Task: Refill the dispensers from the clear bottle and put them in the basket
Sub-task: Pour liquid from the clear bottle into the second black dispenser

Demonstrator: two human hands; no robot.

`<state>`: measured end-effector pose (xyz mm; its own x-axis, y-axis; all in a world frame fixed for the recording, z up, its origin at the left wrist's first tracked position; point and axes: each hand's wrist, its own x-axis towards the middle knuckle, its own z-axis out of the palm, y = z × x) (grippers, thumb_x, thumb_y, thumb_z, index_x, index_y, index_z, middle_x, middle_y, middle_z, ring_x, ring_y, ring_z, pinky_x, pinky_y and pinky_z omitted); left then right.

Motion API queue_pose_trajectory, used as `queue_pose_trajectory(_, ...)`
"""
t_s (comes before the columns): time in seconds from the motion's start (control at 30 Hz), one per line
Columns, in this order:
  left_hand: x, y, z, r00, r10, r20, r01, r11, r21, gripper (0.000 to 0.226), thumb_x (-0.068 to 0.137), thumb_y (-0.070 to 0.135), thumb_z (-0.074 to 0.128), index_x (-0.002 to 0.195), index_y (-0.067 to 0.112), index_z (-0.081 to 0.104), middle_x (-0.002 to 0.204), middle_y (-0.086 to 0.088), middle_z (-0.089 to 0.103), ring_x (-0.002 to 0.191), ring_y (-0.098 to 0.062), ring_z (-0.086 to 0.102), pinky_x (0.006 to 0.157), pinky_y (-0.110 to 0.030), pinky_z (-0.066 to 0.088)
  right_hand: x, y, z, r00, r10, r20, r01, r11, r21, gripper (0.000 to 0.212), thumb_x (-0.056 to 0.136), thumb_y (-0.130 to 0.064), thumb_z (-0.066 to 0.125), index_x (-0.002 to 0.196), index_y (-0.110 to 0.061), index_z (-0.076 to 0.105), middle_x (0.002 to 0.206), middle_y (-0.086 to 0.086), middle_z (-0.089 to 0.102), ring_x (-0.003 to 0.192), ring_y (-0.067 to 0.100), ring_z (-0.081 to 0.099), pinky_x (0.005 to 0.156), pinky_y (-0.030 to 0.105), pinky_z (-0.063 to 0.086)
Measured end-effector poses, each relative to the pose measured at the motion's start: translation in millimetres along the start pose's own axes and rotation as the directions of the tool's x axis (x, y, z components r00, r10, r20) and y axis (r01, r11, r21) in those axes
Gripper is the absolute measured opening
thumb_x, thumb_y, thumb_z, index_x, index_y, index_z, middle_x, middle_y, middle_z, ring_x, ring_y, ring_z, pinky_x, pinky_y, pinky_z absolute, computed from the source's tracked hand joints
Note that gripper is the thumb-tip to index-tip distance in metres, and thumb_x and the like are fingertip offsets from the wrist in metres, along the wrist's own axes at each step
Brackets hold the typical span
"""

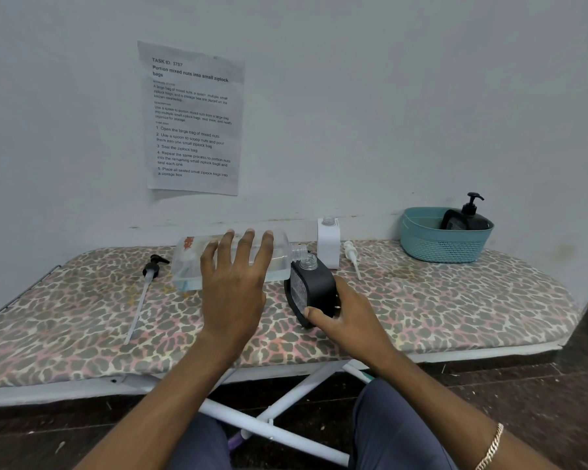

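Hands at centre: grips clear bottle (190,262) with left hand (233,290), fingers spread over its top, bottle tipped flat, neck toward 3 o'clock, just at the open mouth of black dispenser (314,290). Steadies that one, tilted, with right hand (347,317), thumb pressed on its front, other fingers hidden behind. Uncapped white dispenser (328,245) at 12 o'clock of it. Out at 2 o'clock, basket (442,245) with pump-topped dispenser (469,215) inside.
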<state>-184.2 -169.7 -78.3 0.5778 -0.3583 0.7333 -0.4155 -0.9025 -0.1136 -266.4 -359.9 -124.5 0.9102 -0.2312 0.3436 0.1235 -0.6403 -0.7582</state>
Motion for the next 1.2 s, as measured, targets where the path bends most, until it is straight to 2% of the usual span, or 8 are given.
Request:
queue_pose_trajectory(0.5,0.3,-0.2,0.6,1.000,0.002,-0.006,-0.002,1.000,0.007,0.081,0.073,-0.007,0.075,0.148,0.016,0.054,0.144,-0.015,0.060,0.138,-0.042,0.049,0.112,-0.058,0.033,-0.3,-0.3,0.8,1.000,-0.007,-0.011,0.007,1.000,0.010,0.042,0.087,-0.041,0.074,0.122,-0.043,0.051,0.111,-0.016,0.069,0.097,0.003,0.066,0.083,0.037,0.060)
queue_pose_trajectory(0.83,-0.5,-0.9,0.6,1.000,0.000,-0.004,0.000,1.000,0.003,0.082,0.072,-0.007,0.076,0.148,0.016,0.053,0.144,-0.015,0.059,0.139,-0.041,0.048,0.113,-0.057,0.032,0.0,1.1,1.8,1.000,0.002,-0.008,-0.001,1.000,0.023,0.048,0.085,-0.048,0.072,0.128,-0.036,0.054,0.112,-0.015,0.069,0.099,0.003,0.067,0.085,0.040,0.060)
queue_pose_trajectory(1.03,-0.5,-0.6,0.4,1.000,-0.002,-0.004,0.002,1.000,0.000,0.081,0.073,-0.007,0.075,0.148,0.016,0.054,0.144,-0.015,0.060,0.138,-0.042,0.049,0.112,-0.057,0.032,-0.3,-0.1,1.2,1.000,0.005,-0.005,-0.005,1.000,0.023,0.045,0.086,-0.045,0.073,0.126,-0.040,0.052,0.113,-0.016,0.068,0.100,0.002,0.066,0.086,0.039,0.060)
queue_pose_trajectory(1.2,-0.4,-0.6,0.3,1.000,-0.003,-0.008,0.003,1.000,0.001,0.080,0.074,-0.007,0.074,0.148,0.015,0.055,0.144,-0.015,0.060,0.138,-0.042,0.049,0.112,-0.057,0.031,-0.5,-0.2,0.8,1.000,0.005,-0.001,-0.005,1.000,0.018,0.049,0.086,-0.047,0.072,0.130,-0.036,0.054,0.114,-0.015,0.069,0.100,0.002,0.066,0.086,0.038,0.060)
